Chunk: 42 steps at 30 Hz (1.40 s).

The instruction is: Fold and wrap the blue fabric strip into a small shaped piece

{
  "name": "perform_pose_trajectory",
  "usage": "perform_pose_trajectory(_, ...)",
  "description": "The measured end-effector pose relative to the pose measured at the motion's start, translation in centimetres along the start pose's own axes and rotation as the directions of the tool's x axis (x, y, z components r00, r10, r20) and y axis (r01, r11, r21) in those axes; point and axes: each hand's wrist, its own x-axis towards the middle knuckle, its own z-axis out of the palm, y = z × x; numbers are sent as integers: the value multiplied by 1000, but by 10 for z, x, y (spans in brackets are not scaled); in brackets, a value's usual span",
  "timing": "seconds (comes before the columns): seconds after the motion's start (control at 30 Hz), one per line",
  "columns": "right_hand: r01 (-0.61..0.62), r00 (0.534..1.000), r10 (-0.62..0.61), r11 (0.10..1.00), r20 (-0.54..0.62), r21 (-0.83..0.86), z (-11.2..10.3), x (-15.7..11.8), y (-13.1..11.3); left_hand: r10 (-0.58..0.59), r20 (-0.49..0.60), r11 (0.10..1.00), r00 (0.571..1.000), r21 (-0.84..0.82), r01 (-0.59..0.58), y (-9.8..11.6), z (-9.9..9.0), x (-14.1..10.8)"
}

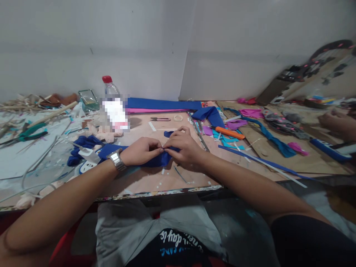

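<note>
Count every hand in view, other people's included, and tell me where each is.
3. The left hand and right hand pinch the blue fabric near the picture's centre; another person's hand is at the right edge. Others may be out of view.

Behind a fabric strip point(155, 162), thread snips point(160, 119) are placed on a worktable point(147, 181), flanked by a bottle point(111, 89) at left and a utility knife point(230, 133) at right.

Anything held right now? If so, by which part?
Yes: a blue fabric strip, pinched by the left hand and right hand near its right end; fingers partly hide the exact grip.
</note>
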Motion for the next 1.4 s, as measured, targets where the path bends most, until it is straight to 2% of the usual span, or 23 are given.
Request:
perform_pose_trajectory(0.2, -45, 999, 45, 999, 9, 19, 1, -2, 0, 42, -23, 996, 999, 81, -40, 2, 0, -1)
perform_pose_trajectory(0.43, -56, 997, 56, 998, 46, 5, -1, -1, -4, 108, -37, 916, 993, 392, -85, 4, 2, -2)
perform_pose_trajectory(0.53, -47, 997, 47, 999, 69, -3, -3, 0, -6, 134, -19, 880, 991, 462, -110, 1, 4, -2)
perform_pose_trajectory(0.77, -45, 991, 47, 999, 124, -16, -4, 2, -11, 155, -27, 883, 988, 452, -126, 1, 5, -2)
perform_pose_trajectory(0.93, -36, 996, 37, 999, 86, -14, -2, 1, -5, 136, -32, 886, 990, 451, -107, -1, 3, -1)
perform_pose_trajectory(1.23, -30, 991, 32, 999, 127, -16, 2, 2, -1, 140, -31, 896, 990, 430, -113, -2, 4, -1)
perform_pose_trajectory(1.4, -17, 995, 15, 1000, 99, 24, 1, 0, 0, 128, -36, 902, 991, 419, -101, -2, 4, -1)
